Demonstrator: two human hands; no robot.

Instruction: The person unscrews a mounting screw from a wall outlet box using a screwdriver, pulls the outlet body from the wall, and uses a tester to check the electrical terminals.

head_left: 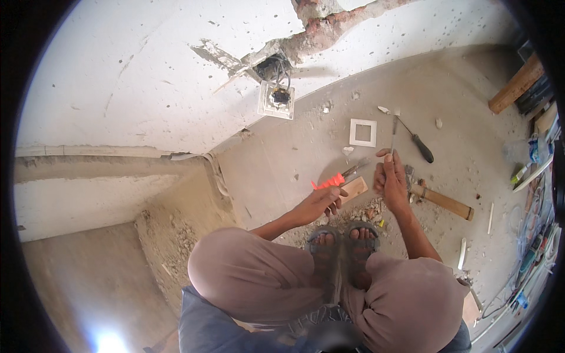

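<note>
My left hand (322, 203) is closed on one end of a small, pale wooden block (355, 189). Just beyond it is a tool with a bright orange handle (331, 182) and a dull metal blade; whether my fingers touch it I cannot tell. My right hand (391, 176) grips a thin metal tool (394, 132) that points away from me, its lower end hidden in the fingers. To its right a screwdriver (422, 148) with a dark handle lies on the floor. A hammer (444, 202) with a wooden handle rests beside my right wrist.
A white square frame (363, 133) lies on the dusty floor. Ahead, a socket (276, 100) hangs by wires from a hole in the chipped white wall. Rubble (368, 215) lies by my sandals. A wooden beam (518, 82) and cables (527, 235) crowd the right side.
</note>
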